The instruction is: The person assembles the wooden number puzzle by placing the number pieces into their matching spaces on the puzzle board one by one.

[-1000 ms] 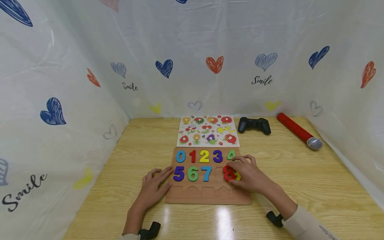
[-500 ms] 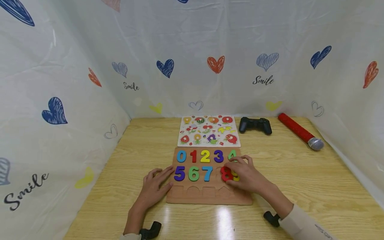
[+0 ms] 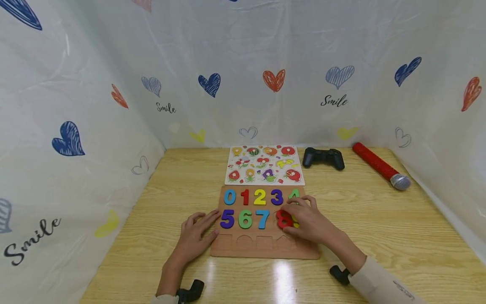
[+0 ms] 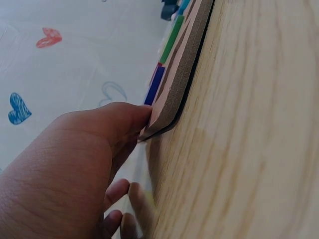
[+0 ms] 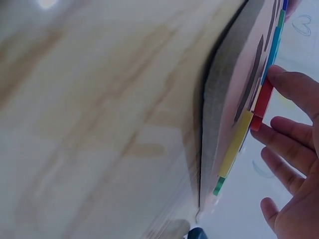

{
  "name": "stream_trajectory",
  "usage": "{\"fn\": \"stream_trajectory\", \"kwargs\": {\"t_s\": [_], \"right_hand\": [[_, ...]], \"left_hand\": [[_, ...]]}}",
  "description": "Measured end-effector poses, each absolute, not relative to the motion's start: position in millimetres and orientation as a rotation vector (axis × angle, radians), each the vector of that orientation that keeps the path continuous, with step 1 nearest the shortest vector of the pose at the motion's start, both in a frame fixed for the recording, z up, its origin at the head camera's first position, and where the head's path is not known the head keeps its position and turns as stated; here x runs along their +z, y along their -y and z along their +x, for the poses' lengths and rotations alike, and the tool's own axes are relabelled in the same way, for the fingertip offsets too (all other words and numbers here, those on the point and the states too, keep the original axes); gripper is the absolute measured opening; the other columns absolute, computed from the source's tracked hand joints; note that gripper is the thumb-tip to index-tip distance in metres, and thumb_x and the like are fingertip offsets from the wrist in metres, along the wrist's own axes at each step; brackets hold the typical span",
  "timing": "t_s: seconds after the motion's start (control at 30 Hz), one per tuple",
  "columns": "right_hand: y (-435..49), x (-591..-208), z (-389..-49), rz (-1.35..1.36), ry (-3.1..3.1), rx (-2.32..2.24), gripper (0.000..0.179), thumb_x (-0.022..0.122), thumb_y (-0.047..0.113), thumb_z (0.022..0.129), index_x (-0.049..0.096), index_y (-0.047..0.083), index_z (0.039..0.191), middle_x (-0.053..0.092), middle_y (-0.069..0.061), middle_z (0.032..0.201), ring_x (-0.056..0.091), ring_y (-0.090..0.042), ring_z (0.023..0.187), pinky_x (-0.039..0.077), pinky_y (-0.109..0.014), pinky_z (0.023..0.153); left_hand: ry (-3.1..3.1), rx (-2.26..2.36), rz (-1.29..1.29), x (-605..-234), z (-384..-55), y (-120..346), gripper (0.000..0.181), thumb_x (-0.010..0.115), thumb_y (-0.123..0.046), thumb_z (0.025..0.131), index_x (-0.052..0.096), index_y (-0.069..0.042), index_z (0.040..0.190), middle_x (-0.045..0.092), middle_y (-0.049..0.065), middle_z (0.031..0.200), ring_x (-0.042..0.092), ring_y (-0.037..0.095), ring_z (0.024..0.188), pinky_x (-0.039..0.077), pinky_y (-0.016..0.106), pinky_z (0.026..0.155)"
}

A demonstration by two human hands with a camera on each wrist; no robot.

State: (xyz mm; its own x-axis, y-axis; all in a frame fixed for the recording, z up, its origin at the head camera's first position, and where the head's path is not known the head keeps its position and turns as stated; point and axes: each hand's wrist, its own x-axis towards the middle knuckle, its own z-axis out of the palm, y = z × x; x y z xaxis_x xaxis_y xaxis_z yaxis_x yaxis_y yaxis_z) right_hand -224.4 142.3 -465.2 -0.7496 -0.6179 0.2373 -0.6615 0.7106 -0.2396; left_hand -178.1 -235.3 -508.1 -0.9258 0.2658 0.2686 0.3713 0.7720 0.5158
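Note:
A brown wooden number puzzle board (image 3: 247,252) lies on the table with colored number pieces in its two upper rows. My right hand (image 3: 309,221) pinches the red number 8 (image 3: 282,219) between thumb and fingertips, over the slot right of the blue 7 (image 3: 262,219). In the right wrist view the red 8 (image 5: 262,102) sits close over the board, beside the yellow 9 (image 5: 234,147). The hand partly hides the 9 and the green 4 (image 3: 294,194). My left hand (image 3: 197,234) rests on the board's left edge, its thumb touching the corner near the purple 5 (image 4: 155,84).
Behind the board lies a white fruit puzzle (image 3: 264,165). A black game controller (image 3: 323,158) and a red microphone (image 3: 379,165) are at the back right. The board's lowest row shows bare shape recesses. A heart-printed curtain (image 3: 243,50) encloses the wooden table (image 3: 379,223).
My right hand has slid the red 8 leftward, off the yellow 9 and over the slot beside the 7. The left hand has stayed at the board's edge.

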Motion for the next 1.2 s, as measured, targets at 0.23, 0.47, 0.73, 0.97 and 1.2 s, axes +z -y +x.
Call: {"fn": "stream_trajectory", "kwargs": {"t_s": [0.23, 0.47, 0.73, 0.97, 1.2], "right_hand": [[-139.9, -464.7, -225.1, 1.052, 2.790, 0.482, 0.054, 0.085, 0.036, 0.081, 0.068, 0.008, 0.124, 0.068, -0.002, 0.118, 0.050, -0.028, 0.123, 0.019, -0.059, 0.103], [-138.8, -466.7, -227.0, 1.064, 2.785, 0.469, 0.055, 0.084, 0.038, 0.082, 0.068, 0.008, 0.124, 0.068, -0.002, 0.116, 0.050, -0.027, 0.122, 0.019, -0.059, 0.103], [-138.0, -466.9, -226.2, 1.074, 2.766, 0.485, 0.054, 0.084, 0.037, 0.081, 0.069, 0.007, 0.123, 0.069, -0.003, 0.115, 0.050, -0.028, 0.121, 0.019, -0.060, 0.103], [-139.6, -468.4, -226.3, 1.058, 2.745, 0.457, 0.054, 0.086, 0.038, 0.080, 0.070, 0.008, 0.121, 0.069, -0.003, 0.112, 0.051, -0.029, 0.118, 0.022, -0.059, 0.100], [-137.7, -468.4, -225.3, 1.037, 2.788, 0.465, 0.054, 0.085, 0.040, 0.080, 0.069, 0.010, 0.122, 0.069, -0.001, 0.114, 0.051, -0.026, 0.118, 0.022, -0.058, 0.100]], "left_hand": [[2.774, -0.874, -0.515, -508.0, -177.4, 234.6, 0.052, 0.065, -0.035, 0.098, 0.054, -0.023, 0.147, 0.048, -0.006, 0.152, 0.038, 0.032, 0.132, 0.019, 0.060, 0.101], [2.782, -0.875, -0.510, -508.2, -177.2, 233.6, 0.052, 0.065, -0.035, 0.098, 0.053, -0.024, 0.148, 0.048, -0.006, 0.152, 0.037, 0.031, 0.133, 0.019, 0.060, 0.102], [2.773, -0.876, -0.515, -510.8, -176.8, 233.4, 0.053, 0.065, -0.036, 0.098, 0.053, -0.025, 0.148, 0.048, -0.007, 0.152, 0.037, 0.031, 0.134, 0.018, 0.060, 0.102], [2.778, -0.866, -0.522, -511.1, -176.5, 232.7, 0.053, 0.064, -0.037, 0.098, 0.052, -0.026, 0.149, 0.046, -0.009, 0.153, 0.036, 0.030, 0.134, 0.018, 0.060, 0.102], [2.777, -0.864, -0.521, -509.9, -176.7, 232.3, 0.053, 0.064, -0.037, 0.098, 0.052, -0.025, 0.149, 0.047, -0.008, 0.152, 0.036, 0.031, 0.134, 0.018, 0.060, 0.102]]}}
